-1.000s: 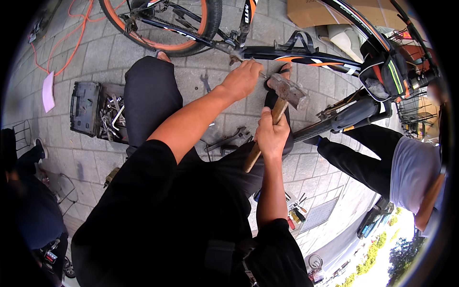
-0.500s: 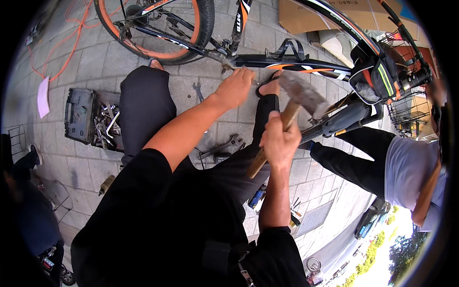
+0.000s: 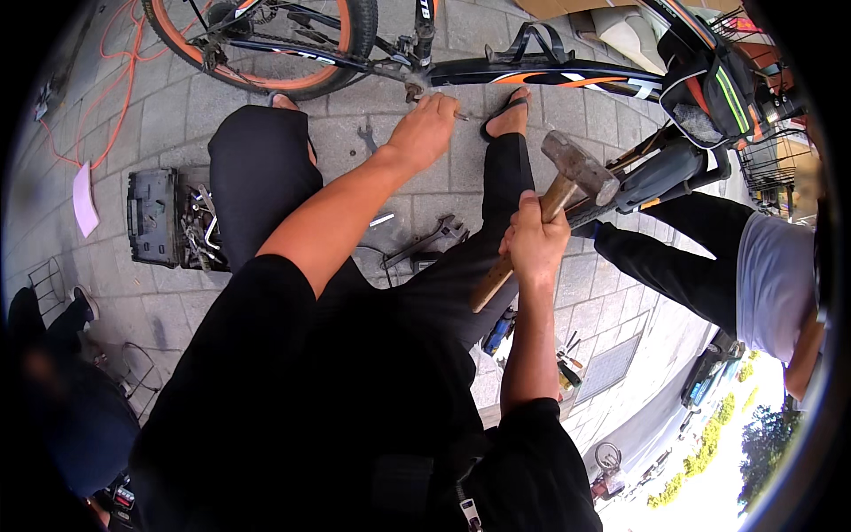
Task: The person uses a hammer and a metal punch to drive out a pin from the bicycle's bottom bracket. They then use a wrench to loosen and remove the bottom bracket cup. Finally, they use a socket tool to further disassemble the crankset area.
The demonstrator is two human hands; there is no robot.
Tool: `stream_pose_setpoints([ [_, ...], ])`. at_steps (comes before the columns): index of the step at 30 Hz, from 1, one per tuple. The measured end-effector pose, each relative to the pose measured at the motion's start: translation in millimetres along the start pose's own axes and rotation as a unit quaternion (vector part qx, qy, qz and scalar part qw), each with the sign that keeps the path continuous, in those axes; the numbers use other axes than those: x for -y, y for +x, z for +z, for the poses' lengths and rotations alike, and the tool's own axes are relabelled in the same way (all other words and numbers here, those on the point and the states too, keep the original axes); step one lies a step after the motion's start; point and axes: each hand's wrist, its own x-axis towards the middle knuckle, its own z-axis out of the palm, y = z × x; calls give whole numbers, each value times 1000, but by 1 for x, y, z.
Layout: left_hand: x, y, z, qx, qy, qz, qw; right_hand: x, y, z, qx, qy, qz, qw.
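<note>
My left hand (image 3: 418, 133) grips a thin metal rod (image 3: 460, 116) at the crank (image 3: 414, 91) of the black and orange bicycle (image 3: 576, 74) lying along the top of the view; its fingers hide the contact. To the right, my right hand (image 3: 536, 244) is closed around the wooden handle of a hammer (image 3: 579, 166), whose heavy metal head is raised beside the bicycle's fork, apart from the rod. A wrench (image 3: 366, 137) lies on the paving behind my left forearm.
An open toolbox (image 3: 152, 215), an adjustable wrench (image 3: 448, 232) and screwdrivers (image 3: 570, 363) lie on the paving. An orange cable (image 3: 124, 97) and pink sheet (image 3: 86, 199) are at left. A person (image 3: 771, 284) stands at right, another (image 3: 71, 426) at left. Cardboard (image 3: 576, 9) lies behind the bicycle.
My right hand and the hammer have moved rightward, away from my left hand, which stays at the crank. The bicycle sits a little higher and further left in the picture.
</note>
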Motion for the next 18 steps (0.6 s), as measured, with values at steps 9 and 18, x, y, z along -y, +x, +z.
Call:
stream_pose_setpoints([
  [9, -32, -4, -8, 20, -28, 38, 999, -22, -17, 20, 58, 5, 29, 998],
  [18, -25, 1, -11, 13, -24, 6, 1000, -19, -15, 24, 59, 2, 28, 998],
])
